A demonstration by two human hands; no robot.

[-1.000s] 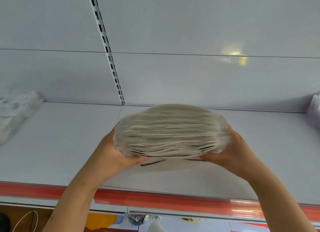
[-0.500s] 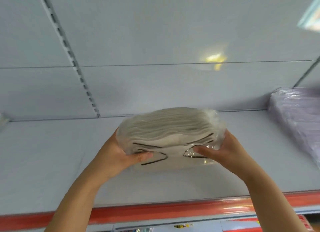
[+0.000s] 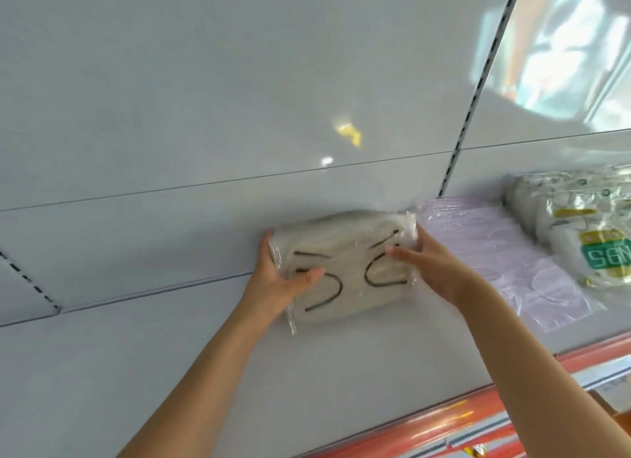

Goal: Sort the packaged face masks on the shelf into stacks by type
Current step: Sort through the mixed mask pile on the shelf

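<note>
On the shelf (image 3: 170,372), both hands grip the beige mask pack (image 3: 345,270).

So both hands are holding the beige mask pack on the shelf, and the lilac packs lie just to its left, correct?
Not quite. In the head view, both hands, left and right, hold the beige mask pack on the shelf, but the lilac packs lie just to its right.
</note>
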